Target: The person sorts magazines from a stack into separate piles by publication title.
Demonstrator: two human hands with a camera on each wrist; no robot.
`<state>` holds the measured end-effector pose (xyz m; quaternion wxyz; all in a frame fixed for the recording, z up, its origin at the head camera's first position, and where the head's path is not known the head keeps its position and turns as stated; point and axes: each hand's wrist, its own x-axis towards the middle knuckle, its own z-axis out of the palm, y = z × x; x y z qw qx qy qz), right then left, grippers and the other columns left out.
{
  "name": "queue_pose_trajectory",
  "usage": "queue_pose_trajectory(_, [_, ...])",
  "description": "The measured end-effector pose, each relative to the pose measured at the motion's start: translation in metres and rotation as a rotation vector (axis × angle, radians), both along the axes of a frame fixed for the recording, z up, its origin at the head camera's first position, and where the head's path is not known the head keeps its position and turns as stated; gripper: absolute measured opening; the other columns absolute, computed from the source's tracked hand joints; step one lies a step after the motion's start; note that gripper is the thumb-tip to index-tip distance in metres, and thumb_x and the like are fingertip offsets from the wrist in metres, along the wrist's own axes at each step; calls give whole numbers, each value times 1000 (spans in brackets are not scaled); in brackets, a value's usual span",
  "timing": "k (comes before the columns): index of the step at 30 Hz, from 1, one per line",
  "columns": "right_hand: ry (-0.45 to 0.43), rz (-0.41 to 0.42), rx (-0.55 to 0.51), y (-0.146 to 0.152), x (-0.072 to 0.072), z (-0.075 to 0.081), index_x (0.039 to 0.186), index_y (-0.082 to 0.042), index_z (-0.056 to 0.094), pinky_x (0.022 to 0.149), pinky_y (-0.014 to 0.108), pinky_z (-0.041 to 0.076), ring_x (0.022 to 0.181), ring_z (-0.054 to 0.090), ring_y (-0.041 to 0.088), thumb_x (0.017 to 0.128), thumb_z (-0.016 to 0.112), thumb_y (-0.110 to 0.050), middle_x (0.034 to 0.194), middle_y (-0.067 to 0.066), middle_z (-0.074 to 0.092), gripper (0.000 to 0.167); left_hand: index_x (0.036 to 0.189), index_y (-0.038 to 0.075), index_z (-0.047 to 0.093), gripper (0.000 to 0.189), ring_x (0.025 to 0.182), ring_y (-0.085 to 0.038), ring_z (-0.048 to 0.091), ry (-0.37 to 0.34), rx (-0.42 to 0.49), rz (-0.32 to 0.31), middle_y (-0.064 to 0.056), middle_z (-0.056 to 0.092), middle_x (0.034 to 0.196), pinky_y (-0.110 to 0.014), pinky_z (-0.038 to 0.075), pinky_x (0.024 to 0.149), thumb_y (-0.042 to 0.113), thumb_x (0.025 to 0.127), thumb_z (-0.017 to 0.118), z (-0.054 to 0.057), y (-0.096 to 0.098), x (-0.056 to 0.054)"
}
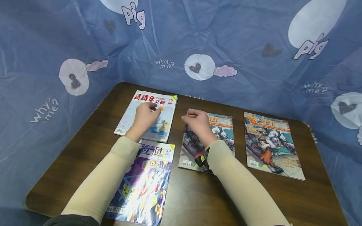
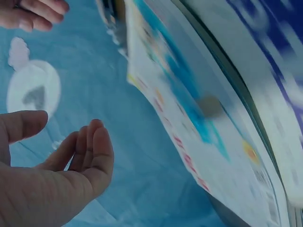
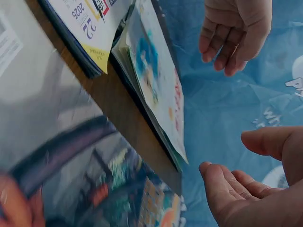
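Note:
My left hand hovers over white magazines with red titles, stacked slightly offset at the table's back left. In the left wrist view its thumb and loosely bent fingers stand apart with nothing between them. My right hand is above the left part of a colourful comic magazine, its forearm covering some of the cover. The right wrist view shows that hand empty too, thumb away from the fingers. Nearer me lies a purple magazine numbered 22, partly hidden by the left sleeve.
Another comic magazine with a matching cover lies at the right of the dark wooden table. A blue patterned cloth hangs behind and around the table. Shiny glare falls across the purple cover.

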<state>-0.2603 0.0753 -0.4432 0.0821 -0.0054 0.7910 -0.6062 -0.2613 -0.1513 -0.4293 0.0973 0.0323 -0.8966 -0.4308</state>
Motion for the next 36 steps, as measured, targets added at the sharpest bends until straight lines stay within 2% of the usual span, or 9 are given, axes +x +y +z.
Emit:
queue_pose_trajectory(6, [50, -59, 64, 18, 10, 9, 128, -7, 67, 87, 41, 55, 104, 65, 20, 93, 76, -26, 113, 4, 69, 41, 118, -6, 70, 31, 89, -30, 68, 28, 103, -55, -16, 71, 99, -42, 54, 78, 11, 93, 66, 8, 23, 15])
queue_pose_trajectory(11, [70, -105, 56, 42, 21, 13, 130, -7, 65, 89, 42, 54, 107, 64, 20, 94, 75, -27, 116, 5, 69, 42, 123, -4, 68, 32, 94, -28, 67, 57, 207, -128, -15, 70, 104, -40, 55, 80, 11, 95, 67, 10, 42, 27])
queue_pose_trajectory(15, [113, -118, 33, 67, 37, 10, 134, -5, 63, 93, 43, 53, 111, 64, 22, 95, 74, -28, 122, 7, 68, 46, 122, -6, 67, 31, 94, -29, 67, 83, 270, -159, -15, 69, 104, -39, 56, 81, 6, 94, 68, 10, 54, 36])
queue_pose_trajectory(19, [126, -151, 19, 90, 52, 9, 136, -5, 61, 95, 42, 52, 115, 63, 23, 96, 74, -29, 127, 12, 66, 49, 122, -8, 66, 33, 93, -30, 67, 106, 283, -166, -17, 70, 104, -38, 56, 83, 2, 92, 68, 8, 63, 43])
queue_pose_trajectory(24, [121, -201, 4, 113, 65, 5, 138, -3, 58, 96, 41, 51, 120, 61, 25, 96, 74, -28, 132, 16, 63, 51, 127, -9, 63, 38, 94, -30, 67, 79, 273, -162, -21, 68, 110, -38, 56, 84, 3, 91, 68, 4, 70, 53])
queue_pose_trajectory(31, [113, -262, 33, 133, 81, -1, 140, -2, 57, 99, 39, 50, 120, 62, 24, 96, 73, -26, 132, 12, 63, 52, 129, -9, 61, 41, 95, -29, 66, 29, 280, -152, -19, 67, 112, -36, 56, 86, 2, 90, 70, 2, 77, 65])
queue_pose_trajectory(36, [135, -277, 28, 145, 91, -5, 140, -2, 57, 94, 30, 52, 121, 61, 25, 95, 75, -24, 134, 15, 62, 53, 131, -10, 59, 45, 97, -27, 66, 4, 258, -160, -19, 67, 117, -37, 56, 86, 3, 90, 71, 0, 81, 71])
